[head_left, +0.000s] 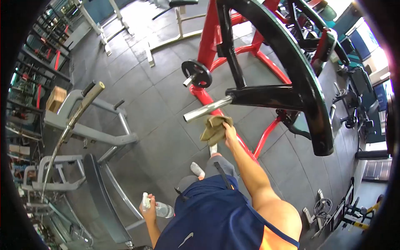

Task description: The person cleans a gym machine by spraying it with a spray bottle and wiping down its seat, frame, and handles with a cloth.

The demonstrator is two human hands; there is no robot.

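Observation:
My left hand [149,209] is wrapped round the neck of a clear spray bottle [165,210] with a white trigger head, held low beside my body. Out in front, my right hand [228,132] grips an olive-brown cloth [214,130], bunched up with a fold hanging to the left. The cloth is just below a chrome weight peg [207,109] and overlaps the red frame in this view. That peg sticks out from the black lever arm [271,96] of a red and black weight machine.
A black weight plate [196,73] hangs on the machine's red frame [207,41]. To the left stands a grey bench rack [89,125] with a barbell [68,129] across it and a black padded bench [106,200]. Dark rubber tiles [162,137] cover the floor.

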